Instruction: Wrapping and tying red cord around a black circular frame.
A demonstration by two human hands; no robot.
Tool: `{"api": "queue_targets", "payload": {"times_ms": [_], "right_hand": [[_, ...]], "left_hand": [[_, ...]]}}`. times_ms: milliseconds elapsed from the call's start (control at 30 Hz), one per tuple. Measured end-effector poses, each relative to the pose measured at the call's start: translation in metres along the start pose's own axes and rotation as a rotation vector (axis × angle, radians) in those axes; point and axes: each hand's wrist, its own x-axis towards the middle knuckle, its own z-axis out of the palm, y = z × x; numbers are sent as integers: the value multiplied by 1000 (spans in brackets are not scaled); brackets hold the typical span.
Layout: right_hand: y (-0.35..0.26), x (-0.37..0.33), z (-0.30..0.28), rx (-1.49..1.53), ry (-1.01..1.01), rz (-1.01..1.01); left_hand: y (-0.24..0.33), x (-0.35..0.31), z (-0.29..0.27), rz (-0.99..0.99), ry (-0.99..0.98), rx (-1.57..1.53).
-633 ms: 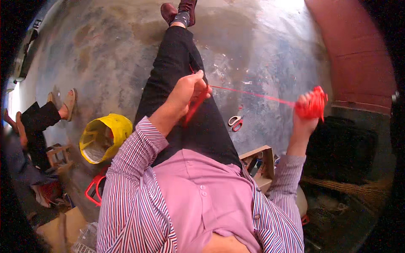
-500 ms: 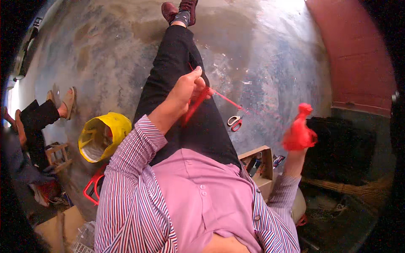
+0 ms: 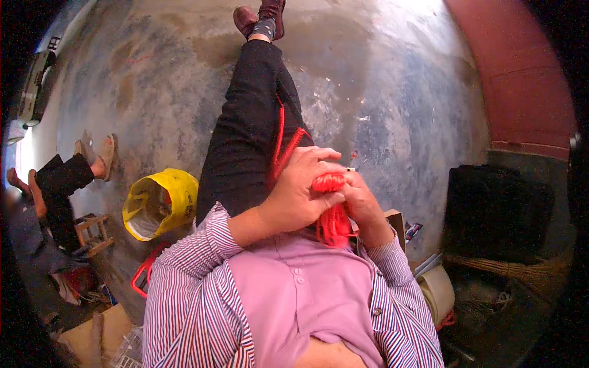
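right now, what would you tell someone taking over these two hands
Left hand: grip shut on the red yarn bundle, over the lap.
Right hand: also shut on the bundle, touching the left hand.
Yarn: bundle hangs between both hands; loose strands trail along the black trouser leg.
Nearby: yellow bucket on the floor to the left.
Done: some yarn gathered into a bundle. Left: the loose strands on the leg.

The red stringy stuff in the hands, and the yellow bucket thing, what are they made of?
The red bundle looks like soft yarn or thread: matte, many fine strands hanging loose between both hands. The yellow container looks like thin plastic, perhaps a bag: glossy, with a crumpled, folded rim.
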Motion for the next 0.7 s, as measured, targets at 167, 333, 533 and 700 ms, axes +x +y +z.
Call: {"api": "queue_targets", "payload": {"times_ms": [167,333,533,700], "right_hand": [[-9,32,-4,38,-157,31],[-28,66,1,691,-185,-40],[-37,55,-21,392,-260,-120],[-43,74,-58,440,40,-265]], "left_hand": [[-6,15,-20,-465,26,-791],[3,38,-49,-475,191,-1429],[-8,52,-95,-381,171,-1317],[-35,58,-98,-167,22,-210]]}}
